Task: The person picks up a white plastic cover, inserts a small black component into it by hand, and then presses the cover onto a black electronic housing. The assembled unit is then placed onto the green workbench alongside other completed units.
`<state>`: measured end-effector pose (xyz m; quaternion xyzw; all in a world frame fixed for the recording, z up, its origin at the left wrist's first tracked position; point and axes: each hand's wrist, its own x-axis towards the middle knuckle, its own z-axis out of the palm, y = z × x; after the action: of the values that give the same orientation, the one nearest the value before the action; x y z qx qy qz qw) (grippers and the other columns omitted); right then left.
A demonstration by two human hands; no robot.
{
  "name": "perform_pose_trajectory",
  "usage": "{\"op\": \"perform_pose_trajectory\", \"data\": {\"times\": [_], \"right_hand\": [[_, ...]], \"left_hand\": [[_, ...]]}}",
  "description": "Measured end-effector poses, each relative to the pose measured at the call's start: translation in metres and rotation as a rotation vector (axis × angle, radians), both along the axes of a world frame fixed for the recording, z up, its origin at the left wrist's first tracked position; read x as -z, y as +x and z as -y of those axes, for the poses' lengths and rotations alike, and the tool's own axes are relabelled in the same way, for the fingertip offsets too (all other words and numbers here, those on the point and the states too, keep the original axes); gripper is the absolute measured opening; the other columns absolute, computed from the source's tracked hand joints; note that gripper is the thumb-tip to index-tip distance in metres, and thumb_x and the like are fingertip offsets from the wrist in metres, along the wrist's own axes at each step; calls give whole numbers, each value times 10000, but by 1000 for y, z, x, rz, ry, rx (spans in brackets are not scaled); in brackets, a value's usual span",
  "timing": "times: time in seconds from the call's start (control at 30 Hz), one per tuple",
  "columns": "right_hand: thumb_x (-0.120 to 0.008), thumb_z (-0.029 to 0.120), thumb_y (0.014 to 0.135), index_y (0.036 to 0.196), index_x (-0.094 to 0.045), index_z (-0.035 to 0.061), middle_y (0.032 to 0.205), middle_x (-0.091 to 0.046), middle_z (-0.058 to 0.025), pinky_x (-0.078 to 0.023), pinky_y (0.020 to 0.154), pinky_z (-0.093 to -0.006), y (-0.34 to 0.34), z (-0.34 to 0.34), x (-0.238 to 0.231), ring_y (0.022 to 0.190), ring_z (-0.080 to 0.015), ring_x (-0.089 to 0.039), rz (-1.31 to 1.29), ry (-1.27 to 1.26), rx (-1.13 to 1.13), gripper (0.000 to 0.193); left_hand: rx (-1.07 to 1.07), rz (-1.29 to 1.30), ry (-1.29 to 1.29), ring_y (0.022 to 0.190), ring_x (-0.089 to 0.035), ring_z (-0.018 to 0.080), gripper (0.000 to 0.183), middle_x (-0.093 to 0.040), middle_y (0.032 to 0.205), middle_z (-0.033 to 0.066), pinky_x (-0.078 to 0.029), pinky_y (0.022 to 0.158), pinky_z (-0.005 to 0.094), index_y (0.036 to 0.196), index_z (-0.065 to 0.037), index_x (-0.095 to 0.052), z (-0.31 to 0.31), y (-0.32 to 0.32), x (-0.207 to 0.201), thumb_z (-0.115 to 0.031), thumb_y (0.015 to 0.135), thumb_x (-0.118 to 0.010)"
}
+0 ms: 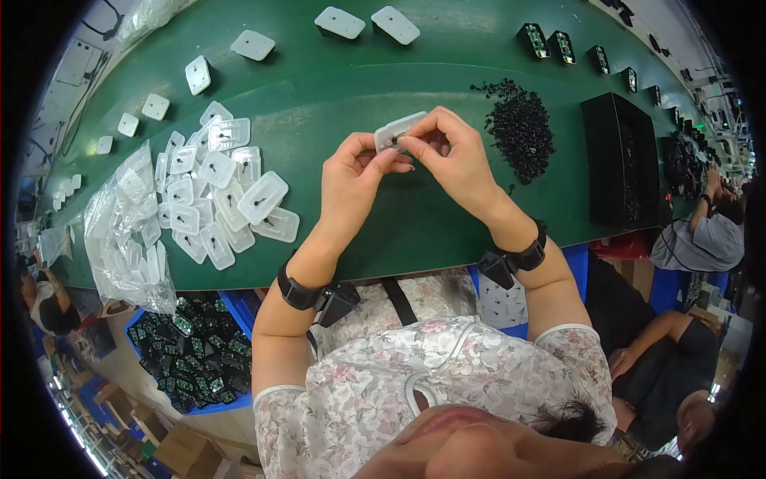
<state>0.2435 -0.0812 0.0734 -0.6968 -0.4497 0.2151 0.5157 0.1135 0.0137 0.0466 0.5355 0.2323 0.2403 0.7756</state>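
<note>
Over the green table, both hands meet at a white translucent plastic cover (pixel 392 128) with rounded corners. My left hand (pixel 353 180) is closed, gripping the cover's left side between thumb and fingers. My right hand (pixel 456 157) holds the right side, its thumb and forefinger pinched at a small black part (pixel 392 140) on the cover's face. Whether that part is seated in the cover I cannot tell. Left of my hands lies a loose pile of similar white covers (pixel 217 169), many with a black part in the middle. To the right is a heap of small black parts (pixel 523 132).
A clear plastic bag (pixel 132 223) of covers lies at the left. White-topped units (pixel 339 23) line the table's far edge; black housings with green boards (pixel 535 40) continue right. A black box (pixel 621 164) stands right. Below the table, a blue bin (pixel 191 351) holds circuit boards. Co-workers sit nearby.
</note>
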Motion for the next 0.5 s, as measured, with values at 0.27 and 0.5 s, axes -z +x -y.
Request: {"op": "perform_pose_trajectory", "data": {"times": [0.27,0.5], "right_hand": [[-652,103,853,860,-577,26,796,-602,4,-429,646,-180,-2,-2,14,713,-28,-529,-358,-1,-36,108],[-696,128,816,926,-573,42,773,-524,41,-359,581,-177,-6,1,7,689,-36,-457,-118,74,61,187]], "left_hand": [[-119,128,288,707,-619,147,63,-519,889,56,-509,673,238,835,44,-545,3,0,1,2,875,-571],[-124,154,167,700,-615,135,73,-539,867,61,-498,622,236,840,33,-533,0,-3,0,-14,882,-570]]}}
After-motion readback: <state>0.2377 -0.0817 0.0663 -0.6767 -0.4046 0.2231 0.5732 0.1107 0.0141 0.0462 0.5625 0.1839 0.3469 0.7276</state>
